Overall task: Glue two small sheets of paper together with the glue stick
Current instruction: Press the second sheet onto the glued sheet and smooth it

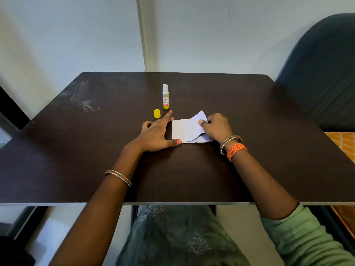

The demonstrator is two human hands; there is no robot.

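Resting on the desk (249, 112): two small white sheets of paper, an uncapped glue stick and its loose cap.
Lower sheet (181, 131): lies flat near the middle of the dark desk, its left edge under the left hand's thumb and forefinger.
Upper sheet (199, 117): overlaps the lower one on the right; its far right corner curls up off the surface, pinched by the right hand.
Left hand (153, 134): palm down, fingers spread flat, thumb tip pressing the near left corner of the paper, forefinger stretched toward the far left corner; nothing is gripped, only pressed.
Right hand (217, 127): grip closed on the right edge of the upper sheet, thumb on top, the other fingers hidden beneath the paper.
Glue stick (165, 96): stands upright beyond the paper, white tip exposed, apart from both hands.
Cap (157, 113): yellow, standing just left of and nearer than the glue stick, close to the left forefinger but not touching.
Wrists: bangles on both, an orange band on the right.
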